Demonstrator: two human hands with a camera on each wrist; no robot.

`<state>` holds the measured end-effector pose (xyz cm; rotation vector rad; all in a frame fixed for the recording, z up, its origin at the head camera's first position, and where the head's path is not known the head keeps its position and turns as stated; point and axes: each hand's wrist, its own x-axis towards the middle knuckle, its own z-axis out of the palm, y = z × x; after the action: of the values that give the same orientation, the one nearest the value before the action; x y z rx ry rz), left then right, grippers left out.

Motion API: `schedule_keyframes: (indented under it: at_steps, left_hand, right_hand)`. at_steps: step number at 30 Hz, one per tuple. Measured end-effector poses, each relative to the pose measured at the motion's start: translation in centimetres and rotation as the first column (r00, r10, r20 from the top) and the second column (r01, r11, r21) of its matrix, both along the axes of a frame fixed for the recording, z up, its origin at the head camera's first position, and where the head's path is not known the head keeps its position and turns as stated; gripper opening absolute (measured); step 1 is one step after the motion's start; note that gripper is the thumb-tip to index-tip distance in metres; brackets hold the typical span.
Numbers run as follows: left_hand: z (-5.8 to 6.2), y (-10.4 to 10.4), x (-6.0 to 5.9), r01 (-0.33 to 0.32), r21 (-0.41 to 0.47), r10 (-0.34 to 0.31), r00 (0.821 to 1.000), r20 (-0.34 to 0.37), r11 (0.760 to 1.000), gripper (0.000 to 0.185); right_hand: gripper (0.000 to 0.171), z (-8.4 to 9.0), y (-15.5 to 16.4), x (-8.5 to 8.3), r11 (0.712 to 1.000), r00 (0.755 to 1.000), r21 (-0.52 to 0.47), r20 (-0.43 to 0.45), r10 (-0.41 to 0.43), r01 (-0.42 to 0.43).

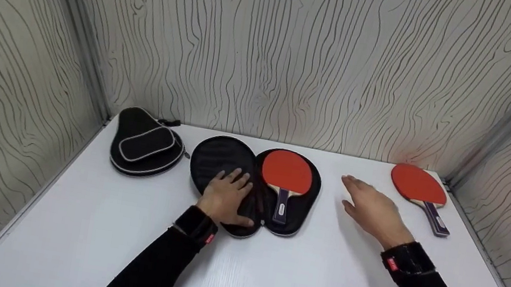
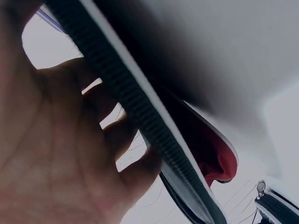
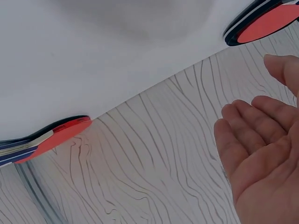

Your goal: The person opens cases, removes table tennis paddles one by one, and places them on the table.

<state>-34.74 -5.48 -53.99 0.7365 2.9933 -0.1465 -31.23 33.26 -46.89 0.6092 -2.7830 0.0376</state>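
Note:
A black zip-up paddle case [image 1: 218,155] lies open in the middle of the white table [image 1: 266,277]. A red table tennis paddle [image 1: 288,171] rests in its right half, handle toward me. My left hand [image 1: 227,195] lies flat on the case's left flap, fingers spread. In the left wrist view the zipper edge [image 2: 135,107] crosses my palm [image 2: 56,154], and the red paddle [image 2: 219,158] shows beyond it. My right hand [image 1: 370,208] hovers open and empty between the case and a second red paddle [image 1: 419,185]. The right wrist view shows its relaxed fingers [image 3: 261,149].
A second black case [image 1: 144,144], zipped closed, lies at the back left. Wood-grain panels wall in the table at the back and both sides. The loose paddle [image 3: 51,137] lies near the back right corner.

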Motion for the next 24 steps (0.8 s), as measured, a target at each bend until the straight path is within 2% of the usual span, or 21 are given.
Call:
schedule_keyframes:
  at_steps: [4, 7, 8, 14, 23, 24]
  left_hand:
    - [0.6, 0.1, 0.4, 0.001, -0.038, -0.002, 0.999, -0.033, 0.999, 0.114]
    - [0.5, 0.0, 0.4, 0.005, -0.008, -0.005, 1.000, -0.026, 1.000, 0.115]
    - [0.7, 0.1, 0.5, 0.003, -0.026, -0.004, 1.000, -0.026, 1.000, 0.116]
    - [-0.8, -0.3, -0.5, 0.023, -0.028, -0.025, 0.998, -0.054, 0.999, 0.120]
    - [-1.0, -0.4, -0.6, 0.028, 0.013, -0.028, 0.998, -0.056, 1.000, 0.117]
    - [-0.5, -0.3, -0.3, 0.023, -0.001, -0.023, 0.998, -0.057, 1.000, 0.116]
  right_hand:
    - [0.058, -0.2, -1.8, 0.5, 0.999, 0.999, -0.011, -0.001, 0.032, -0.032]
    - [0.058, -0.4, -3.1, 0.8, 0.999, 0.999, -0.007, -0.005, 0.052, -0.052]
    - [0.058, -0.4, -3.5, 0.8, 0.998, 0.998, -0.005, -0.004, 0.058, -0.058]
    - [0.062, -0.9, -5.8, 1.3, 0.995, 0.995, 0.011, 0.007, 0.095, -0.095]
    - [0.061, -1.8, -8.1, 1.8, 0.983, 0.985, 0.078, -0.033, 0.169, -0.166]
    - [0.061, -1.9, -8.3, 1.8, 0.981, 0.983, 0.082, -0.036, 0.178, -0.175]
